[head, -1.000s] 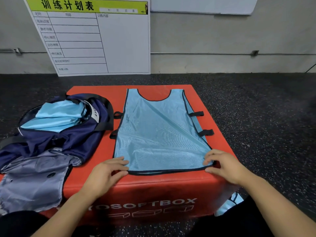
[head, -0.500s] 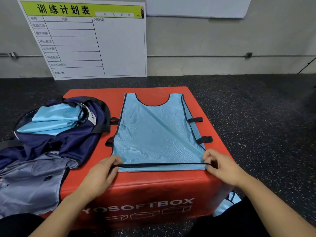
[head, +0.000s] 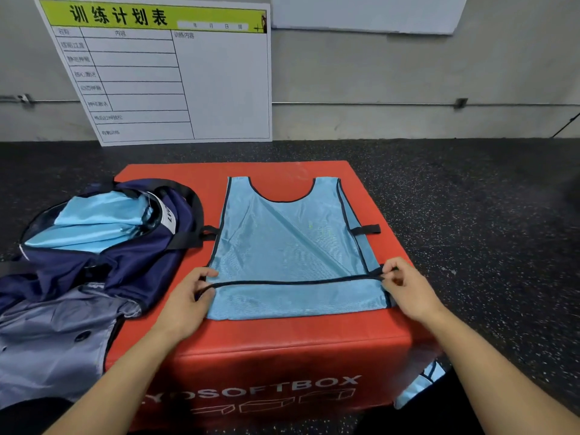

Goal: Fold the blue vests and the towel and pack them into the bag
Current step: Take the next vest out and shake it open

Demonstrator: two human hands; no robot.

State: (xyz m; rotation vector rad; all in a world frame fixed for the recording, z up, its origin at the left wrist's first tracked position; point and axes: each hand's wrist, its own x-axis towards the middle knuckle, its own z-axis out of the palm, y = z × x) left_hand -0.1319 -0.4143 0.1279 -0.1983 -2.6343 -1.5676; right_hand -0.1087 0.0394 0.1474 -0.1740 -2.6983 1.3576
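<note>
A light blue mesh vest (head: 282,243) with dark trim lies flat on the red soft box (head: 314,334), neck hole away from me. Its top layer's bottom hem is lifted and drawn back over the vest. My left hand (head: 185,304) pinches the hem's left corner, and my right hand (head: 408,290) pinches its right corner. A navy bag (head: 125,259) lies open on the box's left side, with folded light blue fabric (head: 94,221) inside. Another blue vest (head: 420,384) shows partly on the floor at the box's right front corner.
Grey fabric (head: 53,346), the bag's lighter part, hangs over the box's left front. A white training-plan board (head: 175,73) leans on the wall behind. Dark speckled floor (head: 486,215) surrounds the box.
Both hands gripped the vest's bottom hem at its corners and lifted it away from me, so the top layer's hem now sits higher over the vest.
</note>
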